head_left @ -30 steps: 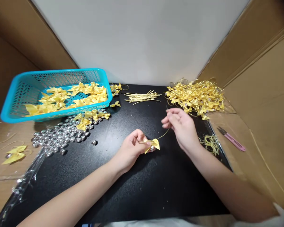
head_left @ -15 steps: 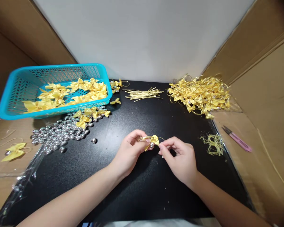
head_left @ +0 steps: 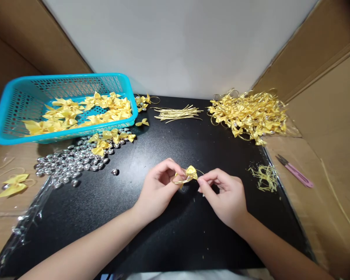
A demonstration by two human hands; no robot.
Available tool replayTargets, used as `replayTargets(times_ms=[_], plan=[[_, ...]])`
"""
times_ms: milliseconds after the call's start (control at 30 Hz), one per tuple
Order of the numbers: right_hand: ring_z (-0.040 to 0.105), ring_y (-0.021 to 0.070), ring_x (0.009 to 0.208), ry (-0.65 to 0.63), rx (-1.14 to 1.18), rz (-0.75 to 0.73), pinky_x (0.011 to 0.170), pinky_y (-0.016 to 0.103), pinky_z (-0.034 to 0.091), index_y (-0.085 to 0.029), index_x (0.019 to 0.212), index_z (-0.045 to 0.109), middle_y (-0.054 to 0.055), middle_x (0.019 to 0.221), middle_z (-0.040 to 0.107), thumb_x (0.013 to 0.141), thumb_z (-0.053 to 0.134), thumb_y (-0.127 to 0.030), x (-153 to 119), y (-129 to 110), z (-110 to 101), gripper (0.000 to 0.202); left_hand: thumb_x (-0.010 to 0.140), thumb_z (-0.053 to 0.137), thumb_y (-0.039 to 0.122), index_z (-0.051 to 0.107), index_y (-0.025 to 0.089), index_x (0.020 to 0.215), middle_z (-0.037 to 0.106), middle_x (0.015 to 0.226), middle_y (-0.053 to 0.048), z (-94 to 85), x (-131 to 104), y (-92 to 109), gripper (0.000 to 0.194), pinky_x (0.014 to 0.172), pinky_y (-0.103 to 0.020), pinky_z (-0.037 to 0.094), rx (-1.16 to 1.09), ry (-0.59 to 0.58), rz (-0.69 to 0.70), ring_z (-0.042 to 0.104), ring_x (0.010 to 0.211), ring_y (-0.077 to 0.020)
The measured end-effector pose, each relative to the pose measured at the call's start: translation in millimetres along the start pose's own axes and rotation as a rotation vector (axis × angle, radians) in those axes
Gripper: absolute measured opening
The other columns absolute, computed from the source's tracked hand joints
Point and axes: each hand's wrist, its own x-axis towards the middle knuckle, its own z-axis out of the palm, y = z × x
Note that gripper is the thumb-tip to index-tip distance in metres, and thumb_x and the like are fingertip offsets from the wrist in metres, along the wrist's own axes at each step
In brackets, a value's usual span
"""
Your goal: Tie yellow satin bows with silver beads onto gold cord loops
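Over the middle of the black table (head_left: pixel 163 241), my left hand (head_left: pixel 160 186) pinches a yellow ribbon bow (head_left: pixel 191 172) with a gold cord looped from it. The loop shows in front of the left fingertips. On the right, my right hand (head_left: pixel 224 194) has its thumb and fingertips closed on the cord close beside the bow. The bow sits between the two hands. A silver bead at the bow is mostly hidden.
A blue basket (head_left: pixel 61 134) of yellow bows stands back left, with silver beads (head_left: pixel 72 163) before it. Gold cords (head_left: pixel 177 113) lie at the back. Finished-looking bows (head_left: pixel 247 114) pile back right, near cord scraps (head_left: pixel 266 178) and pink-handled snips (head_left: pixel 299 175).
The bow has turned between my fingers, and its cord loop now shows lower, in front of my left fingertips. The bead is less visible. The view has shifted slightly.
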Motion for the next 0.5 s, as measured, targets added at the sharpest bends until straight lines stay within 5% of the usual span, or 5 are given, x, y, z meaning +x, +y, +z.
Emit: replayTargets(times_ms=[500], plan=[[0.061,0.0105,0.047,-0.016,-0.015,-0.091,0.049,0.021,0.05,-0.019,0.072,0.063,-0.002,0.056,0.065,0.082,0.061,-0.013,-1.0,-4.2,-5.5,0.013,0.077,0.074,0.015,0.074,0.022,0.071,0.063,0.072,-0.005,-2.3,-9.3,3.3,0.01,0.081,-0.032,0.049,0.235,-0.023,0.29,0.064,0.081,-0.0204]])
